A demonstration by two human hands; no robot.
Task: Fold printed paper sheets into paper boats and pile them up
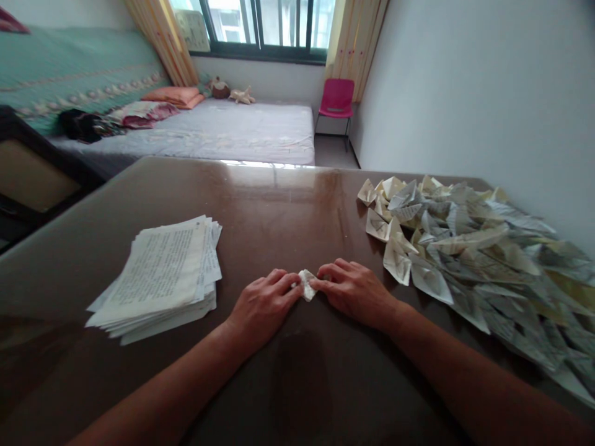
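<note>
Between my two hands, over the middle of the table, is a small folded piece of printed paper (pixel 307 285). My left hand (pixel 271 298) pinches its left side, fingers curled. My right hand (pixel 353 290) grips the right side between thumb and fingers. Only the paper's middle shows; both ends are hidden under my fingers. To the left lies a stack of printed sheets (pixel 155 272), its edges uneven. On the right spreads a large heap of folded paper boats (pixel 465 238), the nearest of them a short way beyond my right hand.
The brown table (pixel 279 217) has a glossy surface and reflects the window. Past its far edge stands a bed (pixel 251 130) with pillows and clothes. A pink chair (pixel 337 99) is by the wall on the right. A dark-framed chair (pixel 37 167) stands at the left.
</note>
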